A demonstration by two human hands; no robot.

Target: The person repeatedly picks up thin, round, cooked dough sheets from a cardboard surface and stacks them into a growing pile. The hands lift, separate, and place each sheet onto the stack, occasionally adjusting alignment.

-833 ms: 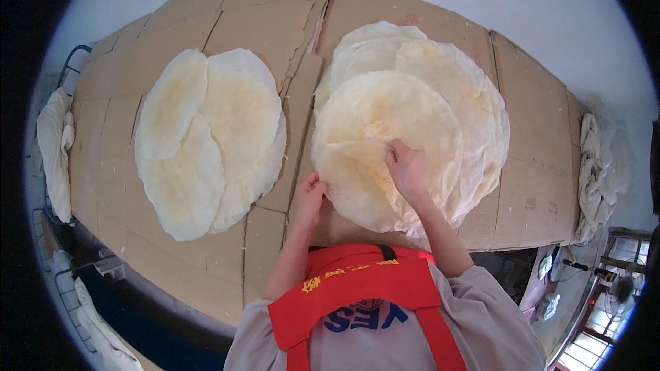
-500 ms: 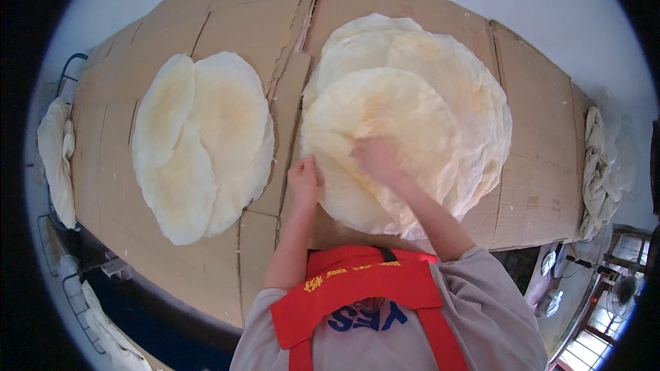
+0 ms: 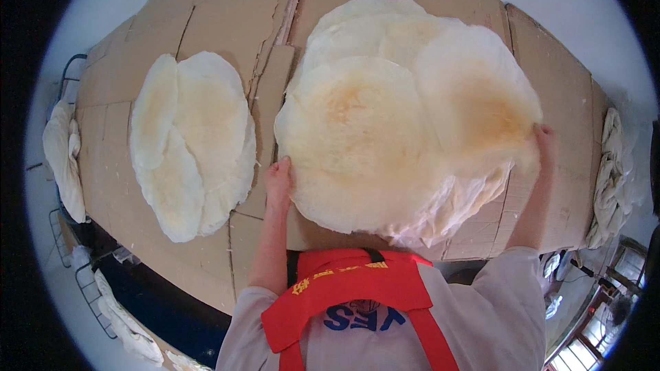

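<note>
While both bare forearms reach up from below the large stack (image 3: 368,24) of thin, pale, round sheets, the left hand (image 3: 278,177) sits at that stack's left edge, thumb and fingers pinched on the rim of the front sheet (image 3: 350,117). That sheet lies on the near left part of the large stack, broad and roughly round, with a light brown patch toward its middle. At the right edge of the large stack, the right hand (image 3: 544,139) grasps the rim of the neighbouring sheet (image 3: 474,75), whose deeper tan patch is blurred; whether it and the front sheet are one piece, I cannot tell. Along the near side of the large stack, right of its middle, crumpled edges (image 3: 440,216) of lower sheets show between the two arms. Beneath the large stack, and running past it on both sides, spreads brown cardboard (image 3: 185,271) with visible seams. To the left of the large stack, apart from it, a smaller group of sheets (image 3: 213,110) overlaps, at least three of them showing. Below the large stack are the person's red apron (image 3: 344,292) and grey shirt (image 3: 488,309). Bundled off-white cloth (image 3: 60,154) sits far left of the large stack, and a second cloth bundle (image 3: 607,178) far right of it.
</note>
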